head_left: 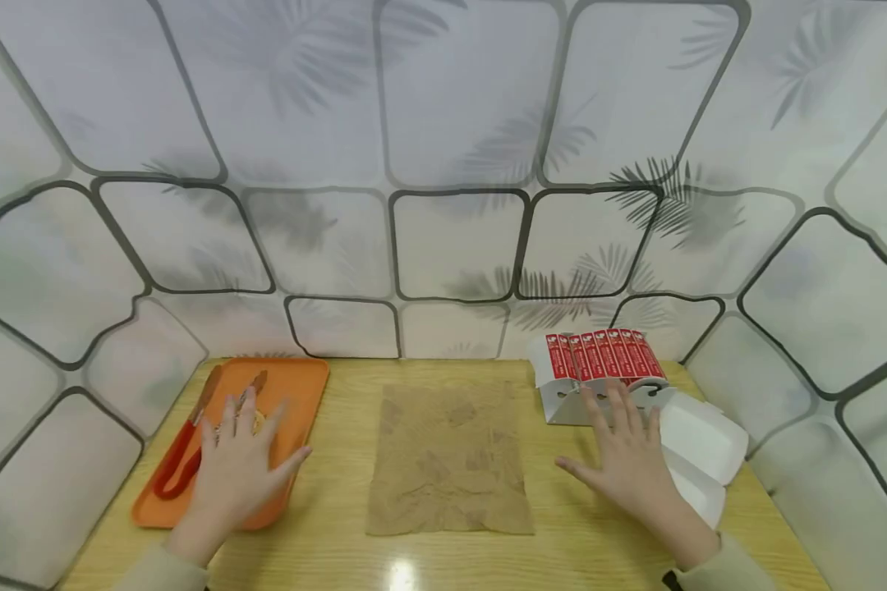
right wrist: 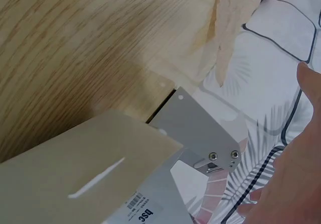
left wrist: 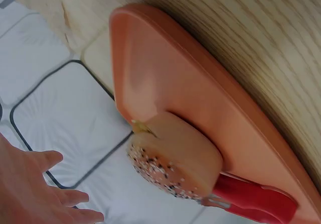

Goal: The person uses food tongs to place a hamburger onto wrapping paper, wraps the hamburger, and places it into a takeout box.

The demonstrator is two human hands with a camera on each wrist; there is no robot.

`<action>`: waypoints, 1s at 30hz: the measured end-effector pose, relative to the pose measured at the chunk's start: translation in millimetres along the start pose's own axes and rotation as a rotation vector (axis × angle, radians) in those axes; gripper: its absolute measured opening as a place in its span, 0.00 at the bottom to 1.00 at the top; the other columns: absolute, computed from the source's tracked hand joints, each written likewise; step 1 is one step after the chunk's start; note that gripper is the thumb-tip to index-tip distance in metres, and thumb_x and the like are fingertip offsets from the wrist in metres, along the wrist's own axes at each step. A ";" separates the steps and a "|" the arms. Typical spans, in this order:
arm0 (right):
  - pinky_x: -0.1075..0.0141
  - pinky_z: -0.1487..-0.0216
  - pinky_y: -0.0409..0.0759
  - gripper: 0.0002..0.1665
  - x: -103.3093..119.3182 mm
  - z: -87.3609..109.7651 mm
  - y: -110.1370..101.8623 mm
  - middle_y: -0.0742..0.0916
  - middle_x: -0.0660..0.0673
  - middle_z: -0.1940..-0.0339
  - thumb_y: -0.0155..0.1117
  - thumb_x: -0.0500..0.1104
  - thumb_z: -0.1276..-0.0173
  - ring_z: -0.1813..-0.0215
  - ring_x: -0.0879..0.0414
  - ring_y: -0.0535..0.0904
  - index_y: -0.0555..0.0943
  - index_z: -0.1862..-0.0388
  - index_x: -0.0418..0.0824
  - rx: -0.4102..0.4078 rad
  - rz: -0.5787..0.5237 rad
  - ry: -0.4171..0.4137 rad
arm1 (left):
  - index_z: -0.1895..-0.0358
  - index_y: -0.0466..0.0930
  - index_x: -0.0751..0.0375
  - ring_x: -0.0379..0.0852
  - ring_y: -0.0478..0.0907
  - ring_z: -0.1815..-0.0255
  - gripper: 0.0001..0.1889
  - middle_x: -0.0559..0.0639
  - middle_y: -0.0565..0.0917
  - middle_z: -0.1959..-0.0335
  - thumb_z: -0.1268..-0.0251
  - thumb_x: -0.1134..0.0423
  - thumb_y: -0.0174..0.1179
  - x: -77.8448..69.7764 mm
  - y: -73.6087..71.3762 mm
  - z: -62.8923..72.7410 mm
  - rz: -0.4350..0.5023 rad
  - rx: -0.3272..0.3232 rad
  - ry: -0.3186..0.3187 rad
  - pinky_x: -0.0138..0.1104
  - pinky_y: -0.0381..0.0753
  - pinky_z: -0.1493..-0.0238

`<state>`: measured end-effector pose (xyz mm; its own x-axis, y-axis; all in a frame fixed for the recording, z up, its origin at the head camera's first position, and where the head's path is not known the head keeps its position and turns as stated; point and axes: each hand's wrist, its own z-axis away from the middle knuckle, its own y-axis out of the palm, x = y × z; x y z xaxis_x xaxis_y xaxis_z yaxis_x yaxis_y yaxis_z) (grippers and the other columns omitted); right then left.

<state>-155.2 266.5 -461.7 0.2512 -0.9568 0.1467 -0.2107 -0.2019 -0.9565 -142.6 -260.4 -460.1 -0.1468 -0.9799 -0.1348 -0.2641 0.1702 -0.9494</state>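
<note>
My left hand [head_left: 238, 469] hovers over an orange tray [head_left: 296, 402] with its fingers spread and nothing in them. On that tray lie tongs with red handles [head_left: 180, 461] and a seeded bun [left wrist: 170, 156], which the hand mostly hides in the head view. My right hand [head_left: 633, 474], fingers also spread and holding nothing, is nearest a grey metal stand [right wrist: 200, 126] and an open white clamshell box [head_left: 710, 435]. Between the hands, a brown paper sheet [head_left: 447, 460] lies flat and creased on the wooden table.
A row of red-and-white printed strips [head_left: 606, 355] tops the metal stand at the back right. Patterned white walls [head_left: 458, 246] enclose the table [head_left: 347, 492] at the back and both sides.
</note>
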 end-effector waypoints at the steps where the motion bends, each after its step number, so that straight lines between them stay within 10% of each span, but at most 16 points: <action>1: 0.15 0.24 0.47 0.68 1.3 -1.2 0.8 0.56 0.27 0.14 0.72 0.73 0.38 0.13 0.28 0.48 0.49 0.10 0.50 -0.006 0.000 -0.008 | 0.20 0.68 0.54 0.83 0.52 0.19 0.44 0.78 0.60 0.20 0.31 0.33 0.63 3.1 -1.3 0.0 0.008 0.003 -0.008 0.83 0.49 0.27; 30: 0.29 0.18 0.61 0.68 59.1 -12.1 39.3 0.59 0.29 0.13 0.73 0.70 0.37 0.15 0.31 0.60 0.48 0.10 0.47 -0.054 0.005 -0.247 | 0.29 0.68 0.79 0.87 0.61 0.33 0.37 0.90 0.62 0.30 0.18 0.44 0.52 84.7 2.3 13.5 0.069 -0.091 -0.171 0.78 0.63 0.35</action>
<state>-160.1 199.5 -487.5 0.4719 -0.8789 0.0699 -0.2609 -0.2150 -0.9411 -142.7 -344.4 -477.5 -0.0054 -0.9677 -0.2521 -0.3449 0.2385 -0.9079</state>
